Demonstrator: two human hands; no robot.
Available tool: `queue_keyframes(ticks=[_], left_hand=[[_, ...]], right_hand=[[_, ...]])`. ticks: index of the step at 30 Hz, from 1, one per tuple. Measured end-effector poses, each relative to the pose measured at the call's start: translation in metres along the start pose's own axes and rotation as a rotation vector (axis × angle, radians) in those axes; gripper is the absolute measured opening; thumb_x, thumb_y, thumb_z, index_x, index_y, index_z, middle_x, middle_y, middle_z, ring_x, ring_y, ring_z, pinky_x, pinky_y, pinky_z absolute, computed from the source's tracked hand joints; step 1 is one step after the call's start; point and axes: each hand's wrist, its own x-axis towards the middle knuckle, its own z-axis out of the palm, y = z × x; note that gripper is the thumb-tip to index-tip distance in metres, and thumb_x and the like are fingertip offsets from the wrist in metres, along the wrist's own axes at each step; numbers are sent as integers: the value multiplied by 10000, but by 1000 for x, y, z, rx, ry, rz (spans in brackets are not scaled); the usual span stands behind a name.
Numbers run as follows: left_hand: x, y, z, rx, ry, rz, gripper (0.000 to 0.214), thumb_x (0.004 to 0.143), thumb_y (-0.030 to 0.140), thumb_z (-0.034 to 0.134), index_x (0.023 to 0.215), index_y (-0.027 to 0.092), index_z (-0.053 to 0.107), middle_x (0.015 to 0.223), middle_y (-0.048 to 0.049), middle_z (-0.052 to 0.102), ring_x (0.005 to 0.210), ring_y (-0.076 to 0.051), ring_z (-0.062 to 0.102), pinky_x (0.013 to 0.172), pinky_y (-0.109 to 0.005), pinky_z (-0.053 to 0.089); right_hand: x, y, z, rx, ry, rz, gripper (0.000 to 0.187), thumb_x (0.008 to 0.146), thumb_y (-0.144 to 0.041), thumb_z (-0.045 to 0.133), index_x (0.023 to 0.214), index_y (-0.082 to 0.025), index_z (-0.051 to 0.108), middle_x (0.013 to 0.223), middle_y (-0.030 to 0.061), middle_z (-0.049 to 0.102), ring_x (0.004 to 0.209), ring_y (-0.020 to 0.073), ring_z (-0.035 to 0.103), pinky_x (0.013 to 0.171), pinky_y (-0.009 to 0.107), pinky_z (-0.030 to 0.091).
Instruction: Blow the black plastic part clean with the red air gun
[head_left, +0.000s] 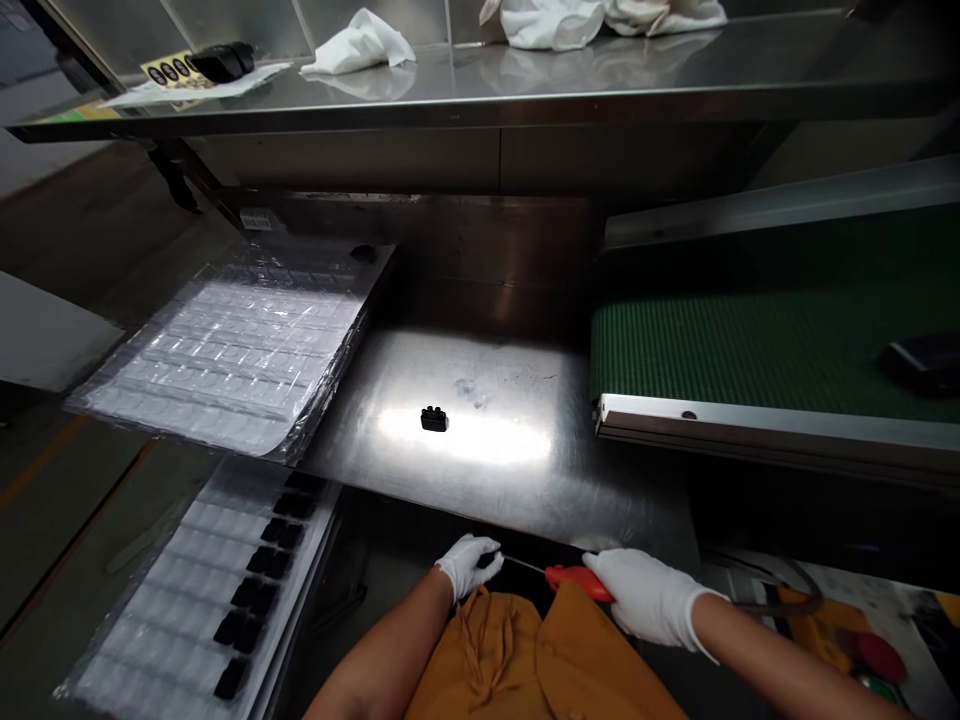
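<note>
My right hand point(645, 592), in a white glove, is closed around the red handle of a tool point(577, 580). The tool's thin metal shaft points left toward my other hand; its exact kind is unclear. My left hand point(469, 565), also gloved in white, is curled in a pinch by the shaft's tip, with a small dark piece point(487, 559) between thumb and fingers. Both hands are low, close to the orange apron and just in front of the table edge. A small black plastic part with knobs on top point(433, 419) stands on the steel table point(510, 490).
A plastic-wrapped stack of clear trays point(225, 350) lies at left. Below it, another tray point(157, 600) carries several black parts. A green conveyor belt point(735, 350) runs at right with a dark object point(922, 362). White cloths point(364, 45) lie on the upper shelf point(450, 105).
</note>
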Motion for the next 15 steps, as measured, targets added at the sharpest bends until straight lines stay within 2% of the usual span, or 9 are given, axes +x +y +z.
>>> queue_keyframes(ticks=[4,6,11,15], left_hand=[[-7,-3,-1,282,-106,169,272,616,-96,669,725,140,588,634,40,568,605,-113,542,634,-242,486],[-9,-2,-5,421,-157,272,367,538,-152,628,743,152,633,614,45,579,610,-118,523,661,-233,459],[-15,-4,-18,674,-297,464,586,516,-153,541,938,215,716,671,61,632,672,-126,508,774,-216,424],[-15,-6,-19,767,-335,533,609,527,-127,533,969,240,735,696,52,628,721,-141,517,827,-223,424]], right_hand=[[-7,8,-8,6,4,14,363,650,-150,605,1002,-213,668,947,93,701,901,283,667,745,336,440],[-11,10,-9,-15,5,31,384,625,-132,607,992,-220,681,937,85,703,900,290,667,752,341,439],[-14,9,-8,-50,-32,33,393,603,-124,607,969,-238,689,923,69,711,868,291,677,714,340,436],[-11,8,-8,-78,-52,46,351,627,-136,593,953,-234,681,933,76,716,860,303,687,665,337,425]])
